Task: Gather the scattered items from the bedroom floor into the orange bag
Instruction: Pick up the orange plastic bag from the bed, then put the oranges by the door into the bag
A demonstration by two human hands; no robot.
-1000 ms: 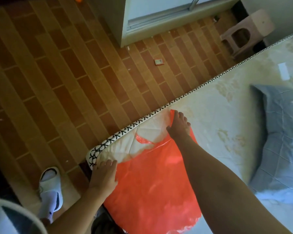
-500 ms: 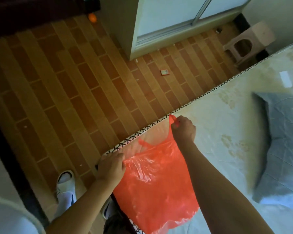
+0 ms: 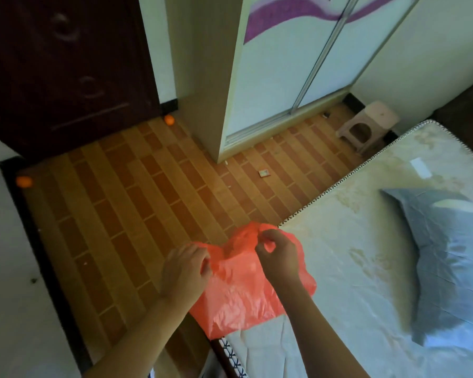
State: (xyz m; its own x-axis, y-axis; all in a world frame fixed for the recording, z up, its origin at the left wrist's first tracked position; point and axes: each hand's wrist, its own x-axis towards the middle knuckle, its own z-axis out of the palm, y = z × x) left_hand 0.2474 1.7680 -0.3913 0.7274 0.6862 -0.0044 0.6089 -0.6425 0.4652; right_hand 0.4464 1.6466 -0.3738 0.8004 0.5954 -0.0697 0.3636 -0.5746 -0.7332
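Observation:
The orange plastic bag (image 3: 241, 293) hangs in the air over the mattress corner, held at its top by both hands. My left hand (image 3: 185, 270) pinches its left edge and my right hand (image 3: 277, 255) pinches its right edge. On the brown tiled floor lie an orange ball (image 3: 169, 120) by the dark door, another orange ball (image 3: 23, 181) at the far left skirting, a small square wrapper (image 3: 264, 173) near the wardrobe, and a small dark item (image 3: 326, 114) by the wardrobe track.
A bare mattress (image 3: 347, 241) with a grey pillow (image 3: 448, 263) fills the right. A white sliding-door wardrobe (image 3: 290, 64) stands ahead, a dark door (image 3: 66, 72) to its left. A small plastic stool (image 3: 369, 126) sits in the far corner.
Both hands lifted the bag off the mattress and brought its top edges closer together. My view rose, so the door, wardrobe and both balls now show.

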